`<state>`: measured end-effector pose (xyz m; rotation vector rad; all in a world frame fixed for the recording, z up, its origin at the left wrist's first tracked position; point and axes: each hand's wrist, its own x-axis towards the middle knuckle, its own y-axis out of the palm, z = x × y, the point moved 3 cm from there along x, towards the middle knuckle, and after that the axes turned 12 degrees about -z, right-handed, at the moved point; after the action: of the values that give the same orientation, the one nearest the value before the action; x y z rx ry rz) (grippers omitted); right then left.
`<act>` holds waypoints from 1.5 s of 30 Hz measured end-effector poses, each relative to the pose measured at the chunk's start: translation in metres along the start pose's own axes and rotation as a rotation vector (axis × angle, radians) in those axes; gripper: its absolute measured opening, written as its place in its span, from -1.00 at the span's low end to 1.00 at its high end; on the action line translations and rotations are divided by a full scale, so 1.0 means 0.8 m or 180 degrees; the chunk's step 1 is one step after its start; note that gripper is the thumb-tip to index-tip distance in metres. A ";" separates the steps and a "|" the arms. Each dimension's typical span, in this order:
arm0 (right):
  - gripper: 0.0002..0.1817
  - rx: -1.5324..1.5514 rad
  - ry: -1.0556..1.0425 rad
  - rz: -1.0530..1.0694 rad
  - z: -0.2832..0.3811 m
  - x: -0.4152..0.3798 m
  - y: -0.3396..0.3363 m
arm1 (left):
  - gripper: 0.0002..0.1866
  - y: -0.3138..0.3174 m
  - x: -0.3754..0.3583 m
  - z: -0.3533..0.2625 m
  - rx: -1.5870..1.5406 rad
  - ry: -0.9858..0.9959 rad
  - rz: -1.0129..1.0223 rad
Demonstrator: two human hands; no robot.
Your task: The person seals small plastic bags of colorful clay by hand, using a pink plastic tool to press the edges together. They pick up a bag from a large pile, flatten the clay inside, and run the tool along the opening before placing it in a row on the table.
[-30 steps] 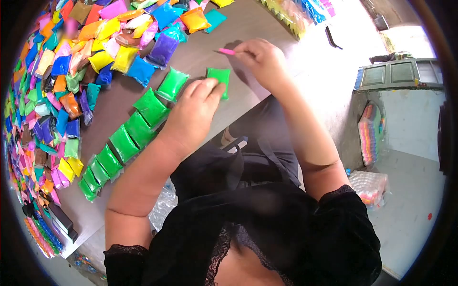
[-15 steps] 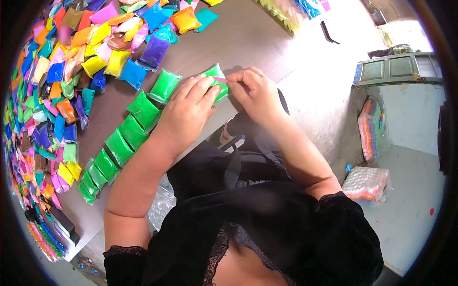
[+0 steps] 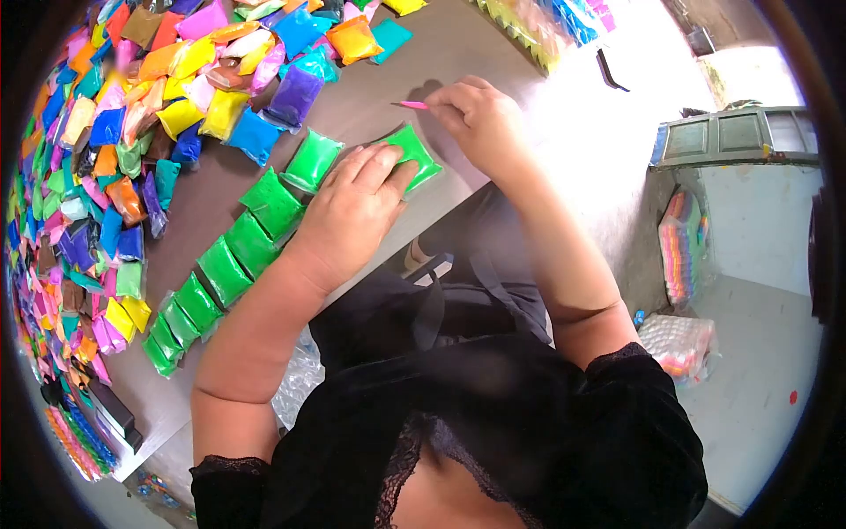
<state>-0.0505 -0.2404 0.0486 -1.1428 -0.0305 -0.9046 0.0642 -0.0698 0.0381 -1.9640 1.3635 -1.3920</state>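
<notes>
**Right hand (image 3: 478,115) lifted clear of the green packet (image 3: 420,159)**

Since the preceding frame, the right hand has shifted toward the upper centre, off the packet. Left forearm (image 3: 269,317) slants from lower left; the left hand (image 3: 357,198) lies palm down, fingers close together over the packet's left end at upper centre, presumably steadying it; its grip beneath is hidden. The row of green packets (image 3: 226,271), left of centre, seems ordered apart from others. Farther up, the right hand pinches a slim pink tool (image 3: 413,105), tip leftward, apparently for free reach. Mixed packets (image 3: 179,116) heap at upper left.

Striped bundle (image 3: 680,251) near plastic-wrapped stack (image 3: 677,344) on floor (image 3: 749,370); red spot (image 3: 793,398).
</notes>
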 end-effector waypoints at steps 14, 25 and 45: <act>-0.85 0.0336 0.0098 0.0133 -0.002 -0.020 0.007 | -0.51 0.000 0.000 -0.004 0.0062 0.0034 -0.0047; -0.85 0.0274 0.0320 0.0015 0.000 -0.014 0.001 | -0.50 -0.003 0.004 -0.004 0.0048 0.0040 -0.0019; -0.84 0.1802 0.2591 0.0633 0.002 -0.063 -0.027 | -0.53 0.006 0.003 0.006 -0.0034 0.0201 -0.0324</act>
<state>-0.0967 -0.2114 0.0433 -0.2003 0.4575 -1.0368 0.0663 -0.0755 0.0336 -2.0381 1.3170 -1.5076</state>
